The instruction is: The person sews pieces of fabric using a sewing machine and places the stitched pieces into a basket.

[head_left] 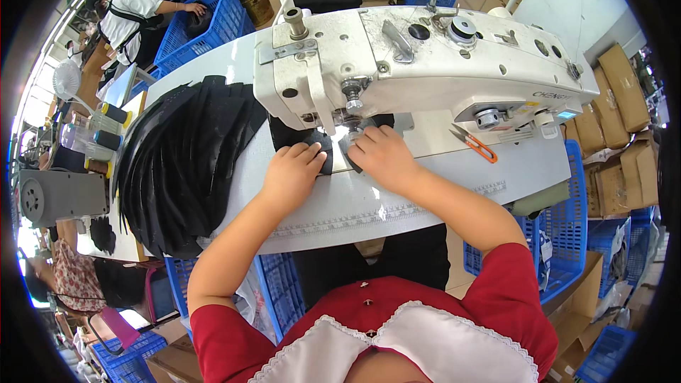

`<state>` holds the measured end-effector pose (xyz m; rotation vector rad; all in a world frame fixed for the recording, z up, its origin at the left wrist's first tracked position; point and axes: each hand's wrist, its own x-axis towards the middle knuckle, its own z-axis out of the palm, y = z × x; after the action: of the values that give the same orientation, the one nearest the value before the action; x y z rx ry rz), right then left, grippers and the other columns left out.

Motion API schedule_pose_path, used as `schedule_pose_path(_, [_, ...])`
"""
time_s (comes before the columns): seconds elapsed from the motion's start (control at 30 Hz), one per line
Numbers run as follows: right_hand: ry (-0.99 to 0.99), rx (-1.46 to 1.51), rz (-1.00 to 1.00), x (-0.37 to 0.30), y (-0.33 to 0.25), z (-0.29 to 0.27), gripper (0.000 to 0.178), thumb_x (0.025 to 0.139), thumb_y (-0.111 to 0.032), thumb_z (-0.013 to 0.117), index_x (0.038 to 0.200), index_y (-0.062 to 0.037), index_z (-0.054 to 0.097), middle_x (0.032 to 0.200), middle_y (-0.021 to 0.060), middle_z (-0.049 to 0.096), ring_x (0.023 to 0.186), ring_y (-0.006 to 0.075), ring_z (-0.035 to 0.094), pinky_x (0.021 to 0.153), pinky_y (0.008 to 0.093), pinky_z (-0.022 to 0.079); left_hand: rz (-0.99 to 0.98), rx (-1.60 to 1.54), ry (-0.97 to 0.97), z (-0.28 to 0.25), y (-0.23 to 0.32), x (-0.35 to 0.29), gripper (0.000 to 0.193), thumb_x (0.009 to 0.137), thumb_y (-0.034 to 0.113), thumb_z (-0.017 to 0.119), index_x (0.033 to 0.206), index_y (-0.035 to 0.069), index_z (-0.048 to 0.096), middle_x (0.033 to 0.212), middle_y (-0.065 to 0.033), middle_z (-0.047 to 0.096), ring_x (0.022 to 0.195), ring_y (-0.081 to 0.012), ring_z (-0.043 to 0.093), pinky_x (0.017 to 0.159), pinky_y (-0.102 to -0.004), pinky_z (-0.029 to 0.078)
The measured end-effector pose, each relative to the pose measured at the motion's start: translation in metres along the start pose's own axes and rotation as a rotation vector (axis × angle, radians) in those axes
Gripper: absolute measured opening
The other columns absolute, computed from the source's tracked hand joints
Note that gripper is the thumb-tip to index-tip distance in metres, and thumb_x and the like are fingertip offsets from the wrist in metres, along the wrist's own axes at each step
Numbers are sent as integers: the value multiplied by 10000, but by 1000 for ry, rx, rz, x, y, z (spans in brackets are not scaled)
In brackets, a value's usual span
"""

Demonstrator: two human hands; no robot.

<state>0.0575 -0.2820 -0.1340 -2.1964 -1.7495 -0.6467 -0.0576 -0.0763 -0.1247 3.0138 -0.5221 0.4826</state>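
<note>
Black fabric pieces (pixel 289 136) lie under the head of a white sewing machine (pixel 425 50), around its lit needle area. My left hand (pixel 296 169) presses down on the dark material left of the needle, fingers bent and close together. On the other side, my right hand (pixel 383 156) grips the edge of a curved black piece (pixel 352 154) with its fingertips. The needle tip itself is lost in glare, and parts of the fabric are hidden beneath my hands and the machine head.
Left on the table, a large fanned stack of black pieces (pixel 188 163); right, orange-handled thread snips (pixel 477 145). A printed ruler strip (pixel 383 214) runs along the near edge. Blue crates (pixel 567 241) and cardboard boxes (pixel 617 106) stand right. Another person (pixel 131 21) reaches into a blue crate.
</note>
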Motion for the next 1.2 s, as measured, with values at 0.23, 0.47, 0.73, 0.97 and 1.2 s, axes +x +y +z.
schedule_pose_path(0.23, [75, -35, 5, 0, -11, 11, 110, 675, -130, 603, 759, -60, 613, 802, 52, 582, 828, 199, 548, 717, 317, 425, -26, -34, 2, 2, 3, 2, 358, 676, 64, 656, 1032, 55, 684, 1158, -78, 658, 1010, -239, 608, 801, -372, 478])
schedule_pose_path(0.47, [30, -24, 27, -1, -13, 12, 264, 712, -103, 608, 952, 2, 644, 850, 62, 609, 868, 217, 562, 749, 330, 439, -19, -14, 5, 1, 1, 3, 337, 691, 89, 648, 1025, 64, 685, 1160, -73, 657, 1009, -222, 607, 794, -361, 473])
schedule_pose_path(0.73, [10, -16, 36, 1, -14, 12, 248, 717, -106, 609, 937, -1, 651, 868, 63, 626, 848, 215, 569, 772, 339, 433, -5, -10, -15, 1, 0, 4, 323, 711, 114, 641, 1027, 68, 687, 1156, -66, 660, 1027, -197, 604, 802, -343, 465])
schedule_pose_path(0.97, [18, -68, 65, 5, -12, 13, 247, 738, -123, 602, 957, -24, 658, 871, 61, 643, 891, 213, 583, 932, 406, 417, -36, -19, -24, 2, -2, 10, 367, 658, 80, 684, 1024, 65, 685, 1161, -72, 655, 1021, -232, 606, 823, -377, 476])
schedule_pose_path(1.2, [1, -59, 92, 5, -8, 12, 259, 753, -123, 592, 989, -40, 659, 825, 49, 645, 919, 213, 581, 975, 427, 403, -49, -30, -18, 3, -4, 17, 339, 657, 83, 690, 996, 68, 682, 1108, -68, 663, 1010, -228, 605, 837, -375, 477])
